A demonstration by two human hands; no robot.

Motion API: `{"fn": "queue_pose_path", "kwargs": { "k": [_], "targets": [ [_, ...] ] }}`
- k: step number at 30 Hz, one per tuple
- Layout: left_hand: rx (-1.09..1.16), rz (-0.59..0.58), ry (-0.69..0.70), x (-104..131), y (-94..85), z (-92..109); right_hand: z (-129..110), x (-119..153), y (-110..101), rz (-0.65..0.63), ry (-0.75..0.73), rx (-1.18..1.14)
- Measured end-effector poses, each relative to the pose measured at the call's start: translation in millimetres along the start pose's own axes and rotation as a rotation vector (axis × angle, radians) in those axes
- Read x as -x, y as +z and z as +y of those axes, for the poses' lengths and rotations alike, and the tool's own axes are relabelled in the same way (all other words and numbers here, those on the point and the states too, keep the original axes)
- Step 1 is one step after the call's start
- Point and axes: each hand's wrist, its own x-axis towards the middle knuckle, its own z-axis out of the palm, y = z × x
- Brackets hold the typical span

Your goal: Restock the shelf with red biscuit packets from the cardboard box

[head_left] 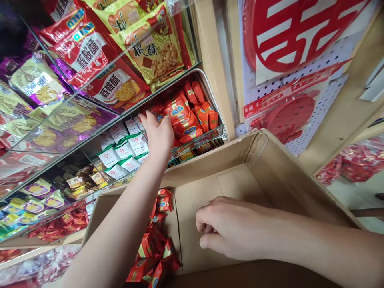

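Observation:
My left hand [158, 134] reaches into a shelf compartment, its fingertips at the red packets [181, 116] there; whether it grips one is hard to tell. Over the open cardboard box [210, 180] is my right hand [217, 228], its fingers curled inward, with nothing visible in them. More red packets [156, 256] lie in the left part of the box, partly hidden behind my left forearm.
White and green packets [123, 154] fill the compartment left of my left hand. Large yellow bags [156, 52] and red bags [90, 52] stand on the shelf above. A wooden post [217, 68] and a pegboard with red decorations [294, 36] are at the right.

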Motion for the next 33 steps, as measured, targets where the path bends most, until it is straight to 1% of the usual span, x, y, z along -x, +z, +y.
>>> {"fn": "queue_pose_path", "kwargs": {
  "k": [1,2,4,8,11,13,15,18,20,23,27,29,33],
  "targets": [
    [-0.154,-0.043,0.054,0.1,0.3,-3.0,-0.6,0.4,-0.8,-0.009,-0.001,0.02],
    [-0.27,-0.08,0.066,-0.8,0.2,-5.0,-1.3,0.7,-1.7,-0.019,-0.001,0.046],
    [-0.415,-0.141,0.051,-5.0,-0.1,-6.2,-3.0,1.0,-3.5,-0.048,-0.001,0.103],
    [-0.576,-0.197,0.052,-17.2,3.2,-2.3,-6.2,3.1,-8.1,-0.106,-0.032,0.21],
    [-0.681,-0.201,0.071,-26.1,5.6,1.4,-6.5,5.7,-11.0,-0.111,-0.089,0.284],
    [-0.74,-0.196,0.087,-30.9,4.2,3.8,-5.9,7.0,-12.0,-0.125,-0.083,0.299],
    [-0.813,-0.203,0.131,-34.7,0.5,5.4,-4.7,7.8,-12.2,-0.152,-0.046,0.286],
    [-0.937,-0.243,0.245,-40.1,-5.9,4.7,-2.1,8.7,-11.2,-0.174,-0.014,0.261],
    [-0.966,-0.275,0.296,-45.3,-9.1,1.5,0.1,9.4,-9.8,-0.157,-0.023,0.259],
    [-0.943,-0.325,0.347,-56.2,-12.5,-4.7,3.6,10.3,-7.5,-0.136,-0.017,0.25],
    [-0.914,-0.348,0.409,-71.5,-14.4,-9.0,7.1,10.3,-5.9,-0.098,-0.018,0.243],
    [-0.909,-0.35,0.414,-77.3,-13.2,-9.5,7.6,9.4,-6.1,-0.112,-0.005,0.253],
    [-0.893,-0.345,0.407,-84.3,-7.5,-9.5,7.7,6.5,-7.2,-0.155,0.076,0.275]
  ]
}}
